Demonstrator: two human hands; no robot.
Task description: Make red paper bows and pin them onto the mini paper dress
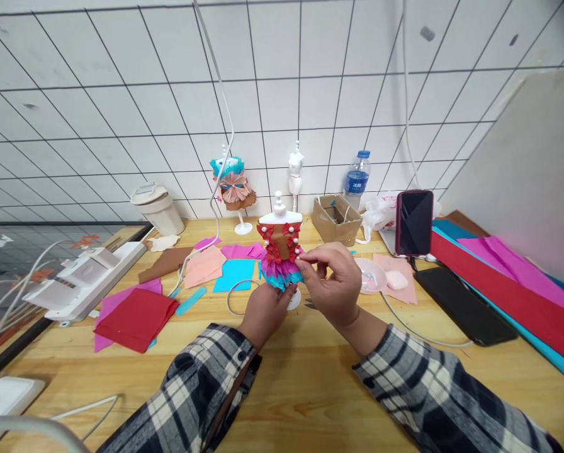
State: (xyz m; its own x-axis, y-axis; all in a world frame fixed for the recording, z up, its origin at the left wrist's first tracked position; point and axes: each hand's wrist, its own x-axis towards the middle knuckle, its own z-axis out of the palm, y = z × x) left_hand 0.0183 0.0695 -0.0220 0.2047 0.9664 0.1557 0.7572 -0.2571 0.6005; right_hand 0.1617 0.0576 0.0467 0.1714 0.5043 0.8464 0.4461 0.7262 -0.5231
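A small white mannequin (279,215) stands upright on the table in a dress (279,242) with a brown bodice, red ruffles, white beads and a purple and blue skirt. My left hand (269,309) is closed round the lower part of the mannequin, under the skirt. At the right edge of the bodice, my right hand (333,280) pinches with thumb and forefinger beside the lowest bead; whatever is between the fingertips is too small to make out. Part of the mannequin's round base shows between the hands.
Paper sheets, a red stack (138,319) among them, lie left. Behind stand a dressed mannequin (235,189), a bare one (296,170), a cardboard box (337,218) and a bottle (357,179). A pink dish (372,277), phone (413,223) and black power bank (464,306) are right.
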